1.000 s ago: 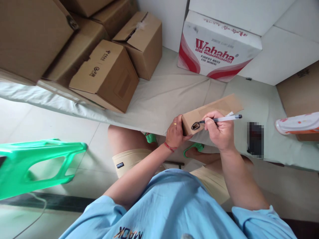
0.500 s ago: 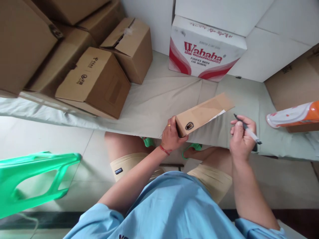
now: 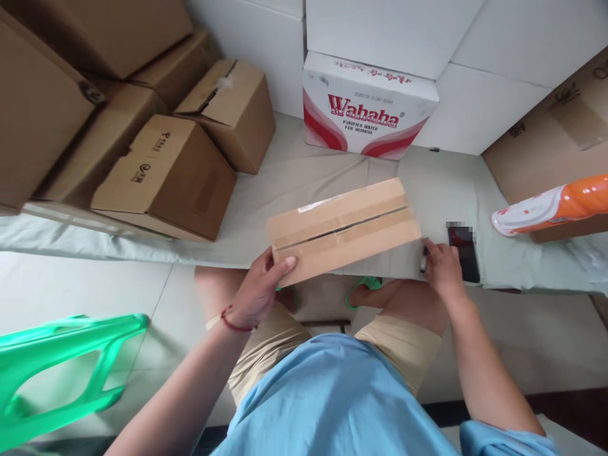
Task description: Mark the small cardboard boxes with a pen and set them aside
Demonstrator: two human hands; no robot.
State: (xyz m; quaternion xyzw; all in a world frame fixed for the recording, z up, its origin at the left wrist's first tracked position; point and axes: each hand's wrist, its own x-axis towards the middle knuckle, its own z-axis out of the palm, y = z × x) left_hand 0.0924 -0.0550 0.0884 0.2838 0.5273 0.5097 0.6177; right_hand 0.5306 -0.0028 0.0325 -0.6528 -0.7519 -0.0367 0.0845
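Observation:
A long flat cardboard box (image 3: pixel 342 228), sealed with tape along its top seam, is held level over the edge of the cloth-covered surface (image 3: pixel 304 190). My left hand (image 3: pixel 259 288) grips its near left end, fingers wrapped over the edge. My right hand (image 3: pixel 441 269) is at the box's right end, fingers curled round a pen whose dark tip just shows. A dark phone (image 3: pixel 463 252) lies on the cloth right beside that hand.
Several brown cartons (image 3: pixel 166 174) are stacked at the left. A white and red Wahaha carton (image 3: pixel 365 107) stands at the back. An orange and white bottle (image 3: pixel 551 206) lies at the right. A green plastic stool (image 3: pixel 57 367) is on the floor at the left.
The box has been turned from end-on to its taped broad face up. My right hand came back from the right, pen in it, to the box's right end. The view shifted.

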